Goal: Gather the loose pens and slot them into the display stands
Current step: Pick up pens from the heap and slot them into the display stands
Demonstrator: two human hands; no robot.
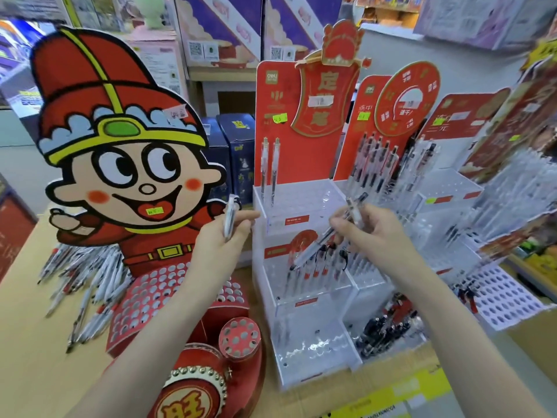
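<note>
Two bare arms reach up from the bottom of the view toward a shop table full of pen stands. On one side, the left hand (pixel 221 236) has its fingers curled round a white pen (pixel 229 217), held almost straight up, just beside the big cartoon boy cutout (pixel 120 146). On the other side, the right hand (pixel 369 229) pinches a see-through pen (pixel 328 233) that slants down, with its tip over the middle step of the clear stand (pixel 301 285). That step already has a short row of see-through pens with red parts standing in its holes. The top step holds only two pens (pixel 269 170). So the job looks to be at the slotting part: the pen in the right hand seems about to go into a free hole. Next, the tip must be lined up with a hole and the pen turned more upright, then pushed down gently. Many loose pens (pixel 81 285) lie in a heap on the table to the left, beside the red stand with holes (pixel 180 285), so lots of work is left. These pens look thin, smooth and light.
</note>
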